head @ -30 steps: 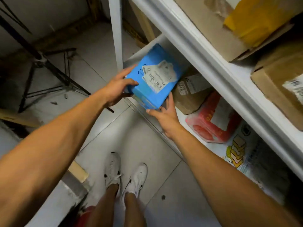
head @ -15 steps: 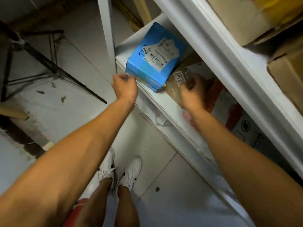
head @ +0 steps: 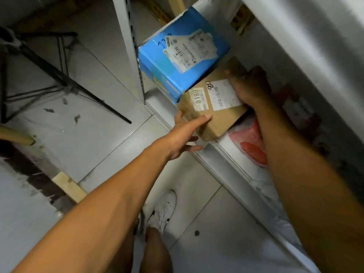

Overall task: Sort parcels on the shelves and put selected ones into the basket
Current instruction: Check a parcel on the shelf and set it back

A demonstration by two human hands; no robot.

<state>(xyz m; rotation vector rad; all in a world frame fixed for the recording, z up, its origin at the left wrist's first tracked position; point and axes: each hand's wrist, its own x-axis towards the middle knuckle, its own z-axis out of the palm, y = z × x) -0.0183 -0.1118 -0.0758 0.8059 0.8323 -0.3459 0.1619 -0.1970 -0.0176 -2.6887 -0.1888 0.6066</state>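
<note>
Here, both hands hold the brown parcel (head: 213,107) at the shelf's (head: 232,154) near edge. The left hand (head: 185,134) clasps its near-left corner, thumb on top and fingers spread underneath. The right hand (head: 249,87) curls over its far-right side. The blue parcel (head: 183,54) lies just beyond, touching it; a red bag (head: 251,142) lies on the right.

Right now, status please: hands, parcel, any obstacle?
Left hand and right hand both grip brown parcel on shelf. Blue box touches its far corner.
</note>
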